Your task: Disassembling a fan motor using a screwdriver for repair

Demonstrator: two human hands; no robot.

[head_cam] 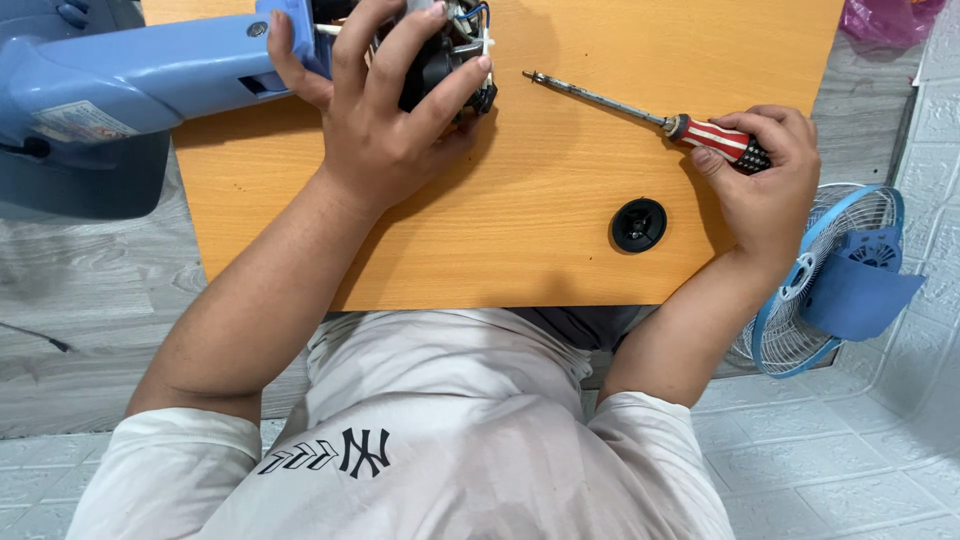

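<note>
My left hand [385, 105] grips the exposed black motor [455, 60] of a fan, with coloured wires showing at its top. The motor joins a light blue fan stand [150, 80] that lies across the orange table's [540, 240] left edge. My right hand [765, 175] is closed around the red, white and black handle of a screwdriver [640, 112]. Its metal shaft points left and up over the table, the tip apart from the motor.
A round black plastic cap [638, 225] lies on the table near my right wrist. A blue fan guard with a wire grille [835, 280] rests on the floor at the right. A pink bag [885, 20] sits at the top right corner.
</note>
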